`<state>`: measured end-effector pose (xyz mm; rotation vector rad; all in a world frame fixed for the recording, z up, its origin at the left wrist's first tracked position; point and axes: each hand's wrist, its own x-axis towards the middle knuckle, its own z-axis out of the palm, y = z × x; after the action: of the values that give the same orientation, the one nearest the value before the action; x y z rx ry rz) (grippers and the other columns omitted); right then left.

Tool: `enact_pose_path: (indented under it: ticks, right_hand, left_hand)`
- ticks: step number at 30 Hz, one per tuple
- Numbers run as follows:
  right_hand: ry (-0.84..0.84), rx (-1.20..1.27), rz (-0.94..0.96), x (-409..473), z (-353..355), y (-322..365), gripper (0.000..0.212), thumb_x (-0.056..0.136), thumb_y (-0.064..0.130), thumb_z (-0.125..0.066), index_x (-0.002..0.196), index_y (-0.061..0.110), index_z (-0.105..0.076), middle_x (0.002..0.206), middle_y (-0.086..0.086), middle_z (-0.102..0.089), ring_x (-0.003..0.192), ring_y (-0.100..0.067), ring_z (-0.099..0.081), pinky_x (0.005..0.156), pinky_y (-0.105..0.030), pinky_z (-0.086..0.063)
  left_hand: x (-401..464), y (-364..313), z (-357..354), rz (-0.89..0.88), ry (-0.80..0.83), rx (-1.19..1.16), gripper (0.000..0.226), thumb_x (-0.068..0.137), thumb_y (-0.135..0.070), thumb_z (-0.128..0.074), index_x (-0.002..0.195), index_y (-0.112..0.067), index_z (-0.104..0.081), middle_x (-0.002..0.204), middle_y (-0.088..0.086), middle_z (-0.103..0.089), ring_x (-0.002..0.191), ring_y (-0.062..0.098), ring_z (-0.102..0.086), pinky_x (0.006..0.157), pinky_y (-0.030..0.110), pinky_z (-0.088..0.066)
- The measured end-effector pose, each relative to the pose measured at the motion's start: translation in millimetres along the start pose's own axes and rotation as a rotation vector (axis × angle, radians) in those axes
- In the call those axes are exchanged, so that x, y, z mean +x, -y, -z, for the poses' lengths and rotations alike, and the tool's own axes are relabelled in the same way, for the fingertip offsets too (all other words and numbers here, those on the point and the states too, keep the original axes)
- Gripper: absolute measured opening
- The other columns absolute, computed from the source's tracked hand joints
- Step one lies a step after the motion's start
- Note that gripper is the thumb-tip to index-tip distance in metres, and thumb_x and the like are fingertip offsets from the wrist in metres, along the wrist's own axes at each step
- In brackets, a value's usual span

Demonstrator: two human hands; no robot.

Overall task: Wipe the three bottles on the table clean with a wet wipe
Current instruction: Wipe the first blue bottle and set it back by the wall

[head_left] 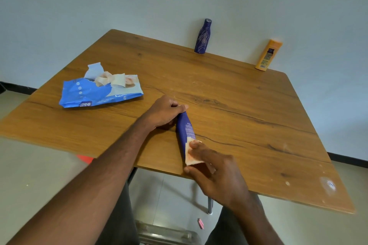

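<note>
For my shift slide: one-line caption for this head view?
Left hand steadies a blue bottle lying on the table while right hand presses a wet wipe against it.

- Bench [229, 93]: wood-grain top, matt, scuffed pale right of the right hand [221, 173].
- Bottle [185, 129] between the hands: smooth blue plastic.
- Wipe [190, 157]: soft cloth.
- Pack [99, 91]: glossy plastic film.

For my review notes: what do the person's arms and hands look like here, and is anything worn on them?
Both forearms are bare all the way to the frame's edge: no sleeves, gloves, watch, bands or rings show. The left hand and right hand are bare too, with short nails. No markings or cables are visible. Dark trousers show below the table edge.
</note>
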<state>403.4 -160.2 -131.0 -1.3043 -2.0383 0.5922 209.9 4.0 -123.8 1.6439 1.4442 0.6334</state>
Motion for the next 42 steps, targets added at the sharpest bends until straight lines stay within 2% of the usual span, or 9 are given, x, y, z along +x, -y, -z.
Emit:
enact_pose_path:
  ticks: [3, 8, 12, 16, 23, 30, 33, 37, 42]
  right_hand:
    - [-0.107, -0.1, -0.102, 1, -17, 11, 0.064, 0.079, 0.056, -0.076, 0.135, 0.031, -0.058, 0.131, 0.01, -0.066, 0.115, 0.003, -0.062, 0.086, -0.011, -0.053]
    - [-0.261, -0.104, -0.241, 5, -26, 16, 0.054, 0.085, 0.027, -0.079, 0.135, 0.026, -0.059, 0.102, 0.008, -0.073, 0.078, 0.003, -0.065, 0.067, -0.006, -0.05]
    - [-0.361, 0.202, -0.369, 11, -15, 14, 0.041, 0.085, 0.024, -0.08, 0.124, 0.026, -0.067, 0.099, 0.024, -0.07, 0.097, 0.004, -0.065, 0.075, -0.013, -0.054]
    - [-0.301, 0.387, -0.432, 16, -6, 6, 0.044, 0.08, 0.046, -0.073, 0.12, 0.029, -0.067, 0.105, 0.014, -0.074, 0.103, -0.006, -0.068, 0.079, -0.032, -0.061]
    - [-0.363, 0.374, -0.492, 13, -2, -7, 0.022, 0.096, 0.021, -0.065, 0.109, 0.038, -0.07, 0.095, 0.02, -0.075, 0.092, 0.002, -0.068, 0.072, -0.016, -0.054]
    - [-0.7, 0.397, -0.502, 33, 16, -10, 0.021, 0.102, 0.028, -0.056, 0.099, 0.022, -0.076, 0.076, 0.013, -0.07, 0.07, 0.001, -0.058, 0.062, -0.029, -0.045]
    - [-0.795, 0.355, -0.443, 57, 22, -10, 0.021, 0.102, 0.029, -0.058, 0.113, 0.021, -0.075, 0.087, 0.011, -0.073, 0.078, -0.002, -0.063, 0.068, -0.029, -0.05]
    - [-0.561, 0.099, -0.285, 87, 7, -7, 0.031, 0.099, 0.012, -0.059, 0.126, 0.022, -0.07, 0.112, 0.005, -0.076, 0.093, 0.002, -0.066, 0.081, -0.007, -0.046]
    - [-0.016, -0.214, -0.104, 85, -21, 4, 0.04, 0.101, 0.016, -0.053, 0.141, 0.02, -0.057, 0.149, -0.002, -0.053, 0.137, -0.016, -0.05, 0.114, -0.033, -0.041]
  left_hand:
    - [2, 0, -2, 0.017, -0.06, -0.008, 0.043, 0.091, -0.048, -0.067, 0.074, -0.008, -0.071, 0.057, -0.001, -0.056, 0.052, 0.01, -0.048, 0.057, 0.029, -0.041]
    - [2, -1, -2, 0.022, -0.074, 0.004, 0.045, 0.087, -0.057, -0.067, 0.067, -0.017, -0.062, 0.056, -0.002, -0.053, 0.053, 0.01, -0.049, 0.056, 0.029, -0.042]
    - [-6, -1, -2, -0.037, 0.0, -0.117, 0.042, 0.094, -0.054, -0.061, 0.094, -0.014, -0.069, 0.065, 0.003, -0.067, 0.049, 0.007, -0.058, 0.051, 0.024, -0.047]
    - [-4, 4, 3, -0.051, 0.105, -0.192, 0.029, 0.096, -0.04, -0.064, 0.119, -0.023, -0.066, 0.096, 0.013, -0.073, 0.067, 0.014, -0.062, 0.056, 0.028, -0.05]
    - [2, 6, 2, -0.021, 0.001, -0.196, 0.034, 0.087, -0.042, -0.075, 0.099, -0.011, -0.068, 0.071, 0.002, -0.065, 0.047, 0.003, -0.049, 0.042, 0.018, -0.038]
    - [5, 6, 2, -0.02, -0.001, -0.129, 0.037, 0.085, -0.048, -0.075, 0.095, -0.012, -0.071, 0.065, 0.006, -0.065, 0.045, 0.006, -0.051, 0.043, 0.02, -0.041]
    - [5, 7, 4, -0.023, 0.027, -0.166, 0.035, 0.093, -0.047, -0.066, 0.092, -0.012, -0.072, 0.061, 0.006, -0.062, 0.046, 0.012, -0.049, 0.045, 0.023, -0.04]
    - [6, 8, 3, -0.019, 0.043, -0.226, 0.042, 0.1, -0.044, -0.058, 0.093, -0.005, -0.072, 0.06, 0.007, -0.061, 0.045, 0.013, -0.05, 0.045, 0.024, -0.04]
    - [4, 4, 6, 0.007, 0.039, -0.206, 0.034, 0.1, -0.041, -0.058, 0.093, -0.014, -0.077, 0.064, 0.012, -0.063, 0.048, 0.013, -0.051, 0.043, 0.022, -0.04]
